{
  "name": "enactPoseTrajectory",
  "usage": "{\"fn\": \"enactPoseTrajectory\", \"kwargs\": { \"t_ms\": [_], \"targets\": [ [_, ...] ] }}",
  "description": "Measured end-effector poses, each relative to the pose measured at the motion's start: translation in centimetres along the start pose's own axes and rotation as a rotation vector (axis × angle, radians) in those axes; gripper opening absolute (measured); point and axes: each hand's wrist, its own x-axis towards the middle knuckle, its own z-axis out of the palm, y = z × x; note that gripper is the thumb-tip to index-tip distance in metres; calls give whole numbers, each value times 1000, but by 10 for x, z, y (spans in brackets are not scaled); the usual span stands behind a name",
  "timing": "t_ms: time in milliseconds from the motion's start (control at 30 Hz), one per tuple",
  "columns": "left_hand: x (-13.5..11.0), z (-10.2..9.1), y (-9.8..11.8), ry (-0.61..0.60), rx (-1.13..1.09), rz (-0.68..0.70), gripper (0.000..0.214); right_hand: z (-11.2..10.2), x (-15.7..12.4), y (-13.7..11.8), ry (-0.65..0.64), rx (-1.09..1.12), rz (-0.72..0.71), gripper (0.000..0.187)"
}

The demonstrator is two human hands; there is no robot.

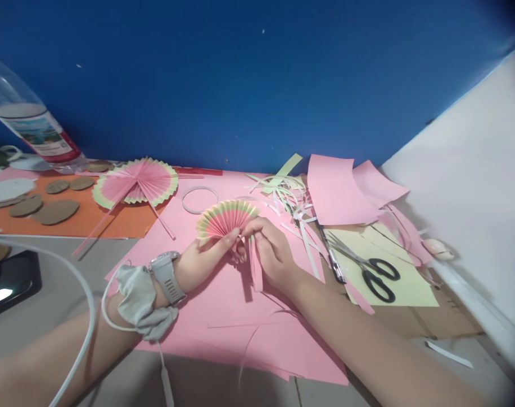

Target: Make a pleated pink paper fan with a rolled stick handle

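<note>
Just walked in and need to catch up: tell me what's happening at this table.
A person holds a small paper fan, pink with a yellow-green edge, over a pink sheet. The left hand and right hand both pinch its base, where pink strips hang down. A larger fan lies flat to the left on an orange sheet. Scissors lie on a yellow sheet to the right, untouched.

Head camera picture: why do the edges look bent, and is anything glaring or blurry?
In the head view, the wide lens bows the bottle and the white panel near the edges; the right corners darken; a light glares off the dark screen; the paper fan pinched by the left hand and right hand looks sharp; the scissors cast a soft shadow.
</note>
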Motion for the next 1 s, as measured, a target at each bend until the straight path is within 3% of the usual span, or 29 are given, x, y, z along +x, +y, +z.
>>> {"fn": "enactPoseTrajectory", "kwargs": {
  "t_ms": [167,267,367,500,733,1000],
  "targets": [
    [5,-3,1,32,-250,-68,38,-2,2,5,89,-29,44,20],
    [7,-7,3,127,-387,-66,28,-1,3,8,41,-101,126,20],
    [8,-9,5,133,-466,-57,25,2,6,10,-35,-194,219,18],
    [7,-10,5,60,-473,-51,24,2,8,8,0,-191,229,23],
    [5,-10,2,-43,-381,-64,32,-3,6,8,105,45,226,34],
    [2,-8,2,-211,-338,-145,42,-1,13,9,210,160,251,17]
  ]
}}
